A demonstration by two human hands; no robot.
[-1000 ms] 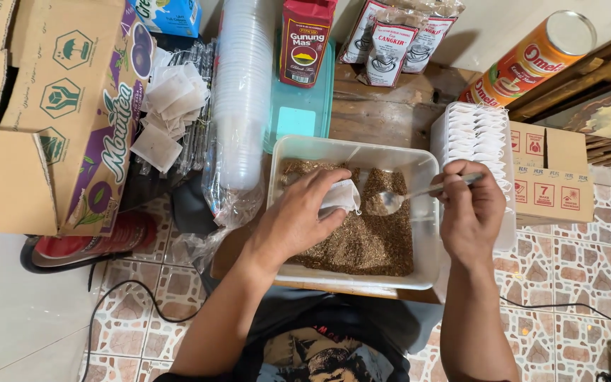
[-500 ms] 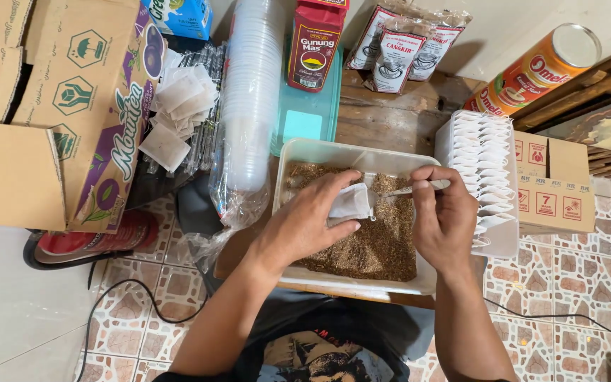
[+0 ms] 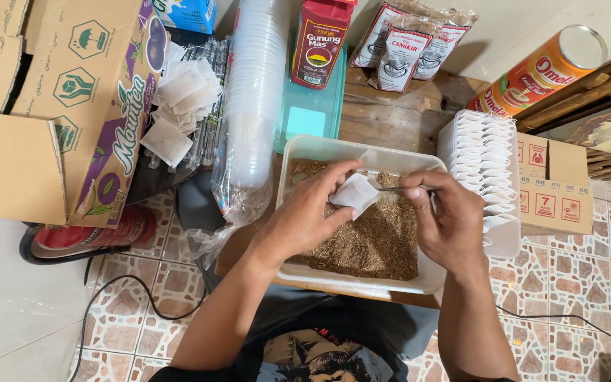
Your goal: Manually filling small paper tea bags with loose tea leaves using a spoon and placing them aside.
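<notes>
Head view, looking down. The left hand [image 3: 305, 216] pinches a small white paper bag [image 3: 353, 192] between thumb and fingers [image 3: 334, 172], holding it above the middle of a clear plastic tub [image 3: 298, 152] of brown loose tea [image 3: 380, 240]. The right hand [image 3: 447, 223] has its fingers closed on the handle of a metal spoon [image 3: 392, 188], whose tip meets the mouth of the bag; the bowl of the spoon is hidden by the bag, so its load cannot be made out. The tub rests on a wooden board [image 3: 397, 120], its near edge partly covered by both forearms. Just beside the tub's right edge stands a white tray [image 3: 507, 240] packed with a row of upright filled bags [image 3: 486, 163]. At the tub's left edge lies a sleeve of stacked clear cups [image 3: 252, 92], its top cut off by the frame. Farther left, loose empty bags [image 3: 178, 99] spill beside a cardboard box [image 3: 72, 92]. Along the board's far edge stand a red packet [image 3: 319, 42], three sachets [image 3: 404, 46] and an orange can [image 3: 539, 71] lying on its side. A small carton [image 3: 556, 191] sits right of the tray. Tiled floor [image 3: 143, 311] shows below.
</notes>
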